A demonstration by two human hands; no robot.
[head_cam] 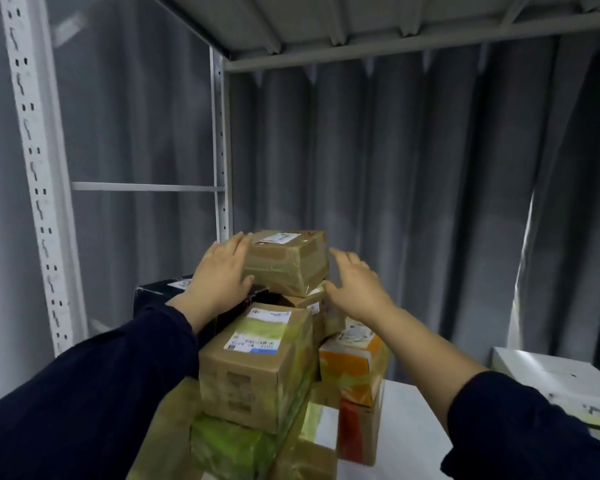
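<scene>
I have both hands up at the taped brown box (288,263), which sits tilted on top of the parcel pile, towards the back of the shelf. My left hand (219,275) lies flat against the box's left face, fingers straight and reaching to its top edge, thumb along the lower front corner. My right hand (355,282) hangs just beside the right face with fingers spread and straight, not touching that I can make out.

The pile crowds everything below. A black box (160,289) sits under my left wrist. A labelled brown parcel (257,362) stands right in front, between my forearms, on top of a green-wrapped parcel (236,445). An orange carton (352,362) leans under my right forearm. Well off to the right a white box (548,375) rests on the white shelf board (406,427). The rear upright (220,150) rises just behind my left hand, the upper shelf (361,22) runs overhead, and a grey curtain (413,185) closes the back.
</scene>
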